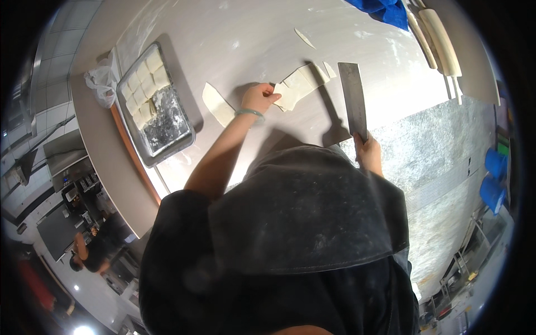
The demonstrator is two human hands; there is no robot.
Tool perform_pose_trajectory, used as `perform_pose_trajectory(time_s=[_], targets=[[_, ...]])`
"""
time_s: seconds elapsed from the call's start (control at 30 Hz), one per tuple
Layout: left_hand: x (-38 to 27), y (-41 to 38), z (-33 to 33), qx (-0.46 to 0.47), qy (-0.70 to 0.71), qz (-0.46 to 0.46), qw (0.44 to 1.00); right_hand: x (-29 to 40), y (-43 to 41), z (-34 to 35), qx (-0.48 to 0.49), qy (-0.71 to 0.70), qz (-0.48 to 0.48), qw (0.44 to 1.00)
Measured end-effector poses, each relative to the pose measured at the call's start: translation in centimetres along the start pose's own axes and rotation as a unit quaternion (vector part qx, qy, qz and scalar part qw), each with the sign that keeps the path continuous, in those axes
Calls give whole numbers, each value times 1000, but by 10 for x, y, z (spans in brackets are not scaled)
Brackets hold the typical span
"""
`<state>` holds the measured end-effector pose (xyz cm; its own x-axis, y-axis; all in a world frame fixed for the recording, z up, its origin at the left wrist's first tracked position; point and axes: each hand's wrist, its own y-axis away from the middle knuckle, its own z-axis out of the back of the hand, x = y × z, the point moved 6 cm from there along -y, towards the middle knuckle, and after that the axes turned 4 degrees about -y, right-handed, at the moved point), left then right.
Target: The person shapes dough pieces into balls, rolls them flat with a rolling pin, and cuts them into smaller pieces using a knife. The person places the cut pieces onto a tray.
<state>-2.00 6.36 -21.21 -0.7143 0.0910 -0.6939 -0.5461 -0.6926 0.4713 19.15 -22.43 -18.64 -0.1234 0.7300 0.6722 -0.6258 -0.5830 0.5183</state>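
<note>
My left hand [259, 99], with a bangle at the wrist, has its thumb and fingers at the left end of a row of cut flat dough pieces [299, 83]; whether it pinches one I cannot tell. My right hand [368, 153] grips a broad-bladed cleaver [352, 94], its blade pointing away from me, right of the dough. A long dough offcut [217, 102] lies left of my left hand. A thin dough strip [304, 38] lies farther back. On the left, a metal tray [190, 136] holds rows of dough squares [146, 79] in part of it.
Rolling pins [439, 37] and a blue cloth [385, 12] lie at the back right. A clear plastic bag [101, 83] sits beyond the tray's left side. A person [96, 255] is at another counter, lower left. Blue containers [492, 194] stand far right.
</note>
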Motion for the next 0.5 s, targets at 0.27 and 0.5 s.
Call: perform_pose_trajectory(time_s=[0.27,0.5], targets=[[-17,-9,-9,-57,-199,13,978,-25,-13,16,-40,-19,7,999],[-11,-4,-3,-81,-139,-82,984,-10,-32,37,6,-59,-114,992]])
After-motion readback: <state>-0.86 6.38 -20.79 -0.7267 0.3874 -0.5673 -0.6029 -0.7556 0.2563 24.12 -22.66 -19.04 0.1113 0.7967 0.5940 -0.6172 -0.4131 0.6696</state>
